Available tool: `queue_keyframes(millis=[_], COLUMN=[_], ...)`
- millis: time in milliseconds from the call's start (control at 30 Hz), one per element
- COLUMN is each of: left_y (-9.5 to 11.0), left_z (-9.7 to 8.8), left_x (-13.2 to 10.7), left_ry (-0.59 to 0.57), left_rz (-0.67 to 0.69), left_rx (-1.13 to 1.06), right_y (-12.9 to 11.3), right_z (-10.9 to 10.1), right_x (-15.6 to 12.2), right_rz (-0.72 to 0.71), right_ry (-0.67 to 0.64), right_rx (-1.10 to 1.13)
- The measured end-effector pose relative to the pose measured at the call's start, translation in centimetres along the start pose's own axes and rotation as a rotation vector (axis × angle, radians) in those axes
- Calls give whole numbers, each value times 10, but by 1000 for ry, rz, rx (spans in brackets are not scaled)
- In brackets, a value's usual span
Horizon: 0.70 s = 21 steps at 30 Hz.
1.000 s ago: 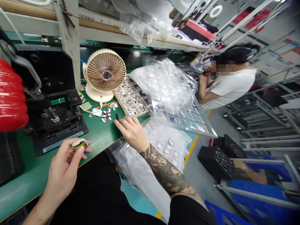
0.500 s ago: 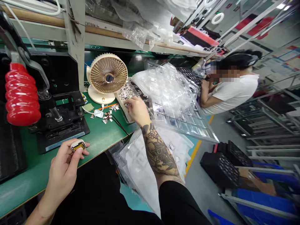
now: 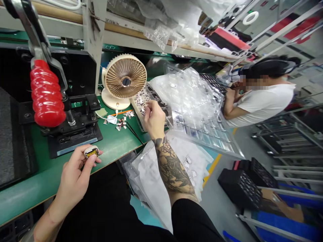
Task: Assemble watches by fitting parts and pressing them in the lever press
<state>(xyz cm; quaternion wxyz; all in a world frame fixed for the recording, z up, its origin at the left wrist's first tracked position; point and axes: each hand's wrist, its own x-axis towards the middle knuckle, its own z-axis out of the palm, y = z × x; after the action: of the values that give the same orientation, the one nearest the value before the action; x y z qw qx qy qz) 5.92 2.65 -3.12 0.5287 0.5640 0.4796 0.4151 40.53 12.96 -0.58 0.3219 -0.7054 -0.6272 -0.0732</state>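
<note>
My right hand [image 3: 154, 120] has moved off the black tweezers [image 3: 133, 134], leaving them lying on the green bench mat [image 3: 111, 148] to its left; it now sits over the tray of small metal parts [image 3: 137, 114]; my fingertips [image 3: 148, 105] have come up just above the pile.

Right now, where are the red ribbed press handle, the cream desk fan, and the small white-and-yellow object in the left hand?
Red ribbed press handle [image 3: 47, 89]: head view, middle of the grip.
Cream desk fan [image 3: 125, 81]: head view, centre of the grille.
Small white-and-yellow object [image 3: 91, 153]: head view, yellow face.
</note>
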Motion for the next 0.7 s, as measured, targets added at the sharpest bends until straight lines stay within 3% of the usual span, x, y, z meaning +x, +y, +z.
queue_keyframes(millis=[133, 267, 400, 567, 700], left_y=[5, 9, 12, 15, 16], left_z=[0, 0, 2, 4, 3], left_x=[1, 4, 5, 6, 6], left_ry=[-6, -5, 26, 37, 32], left_rz=[31, 111, 194, 222, 213], left_rx=[-35, 83, 154, 159, 177], right_y=[-39, -79, -104, -111, -113], right_z=[-8, -7, 1, 7, 4], right_x=[-28, -54, -74, -85, -85], right_rz=[-218, -310, -305, -178, -122], right_ry=[150, 83, -98, -306, -296], right_rx=[293, 614, 900, 1055, 1069])
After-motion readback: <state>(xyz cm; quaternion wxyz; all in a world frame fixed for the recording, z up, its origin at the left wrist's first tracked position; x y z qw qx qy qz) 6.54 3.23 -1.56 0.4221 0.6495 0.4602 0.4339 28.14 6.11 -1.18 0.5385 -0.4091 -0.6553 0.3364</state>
